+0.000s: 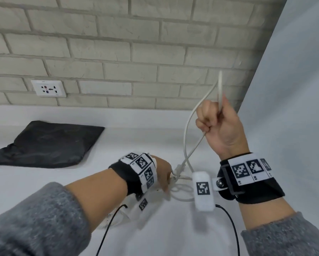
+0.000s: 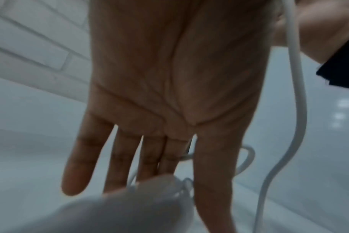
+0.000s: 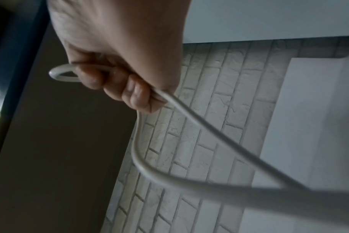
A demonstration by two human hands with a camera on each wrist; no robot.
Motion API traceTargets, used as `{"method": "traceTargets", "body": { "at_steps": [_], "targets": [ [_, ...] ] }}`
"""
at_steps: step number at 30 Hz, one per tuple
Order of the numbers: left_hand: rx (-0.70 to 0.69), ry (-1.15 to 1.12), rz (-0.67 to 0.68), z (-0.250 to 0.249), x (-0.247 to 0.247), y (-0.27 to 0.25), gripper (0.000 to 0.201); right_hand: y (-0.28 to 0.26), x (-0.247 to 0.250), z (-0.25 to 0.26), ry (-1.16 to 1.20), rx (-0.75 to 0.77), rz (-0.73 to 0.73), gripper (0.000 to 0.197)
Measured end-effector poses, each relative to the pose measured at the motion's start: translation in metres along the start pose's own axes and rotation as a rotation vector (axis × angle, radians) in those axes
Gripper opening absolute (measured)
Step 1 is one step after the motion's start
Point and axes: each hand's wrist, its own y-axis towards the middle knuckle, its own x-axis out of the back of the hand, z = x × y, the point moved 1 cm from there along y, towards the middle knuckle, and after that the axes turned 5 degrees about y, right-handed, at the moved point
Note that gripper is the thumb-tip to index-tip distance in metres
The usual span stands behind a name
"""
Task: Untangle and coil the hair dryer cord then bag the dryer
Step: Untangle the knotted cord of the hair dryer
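The white cord (image 1: 187,130) rises from a tangle (image 1: 179,170) on the white counter (image 1: 81,117). My right hand (image 1: 216,126) is raised above the tangle and grips a folded loop of the cord (image 3: 189,123) in its fist (image 3: 114,85). My left hand (image 1: 162,174) is low on the counter at the tangle, palm down. Its fingers (image 2: 125,157) are straight and spread above the blurred white dryer handle (image 2: 130,205). The white dryer's round grille (image 1: 108,220) shows under my left forearm; the rest of it is hidden. The black bag (image 1: 44,145) lies flat at the left.
A brick wall (image 1: 136,52) with a socket (image 1: 48,88) runs behind the counter. A plain white panel (image 1: 293,89) closes off the right side. Black cables (image 1: 230,224) hang from my wrist cameras near the counter's front.
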Motion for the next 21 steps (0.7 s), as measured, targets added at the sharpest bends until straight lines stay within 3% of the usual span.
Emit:
{"method": "traceTargets", "body": {
  "at_steps": [3,7,9,11,15,18,21],
  "targets": [
    [0.009,-0.056,-0.046,-0.002,-0.011,0.007,0.044,-0.004,0.013,0.007,0.08,0.051,0.032,0.051],
    [-0.027,-0.129,-0.011,0.007,0.004,-0.006,0.014,-0.013,0.041,0.01,0.053,0.041,0.05,0.046],
    [0.004,-0.225,-0.057,0.023,0.017,-0.014,0.009,-0.018,0.057,0.005,-0.094,-0.004,0.126,0.024],
    [0.02,-0.422,-0.15,0.045,0.027,-0.024,0.018,-0.025,0.075,-0.008,-0.348,-0.133,0.166,0.019],
    [0.041,-0.815,-0.301,0.08,0.043,-0.047,0.032,-0.037,0.107,-0.05,-1.285,-0.313,0.298,0.019],
    [0.033,-0.849,-0.388,0.09,0.048,-0.062,0.037,-0.039,0.11,-0.062,-1.327,-0.38,0.177,0.025],
    [-0.025,-0.884,-0.385,0.088,0.047,-0.072,0.035,-0.022,0.086,-0.054,-1.202,-0.242,0.063,0.032]
  ]
}}
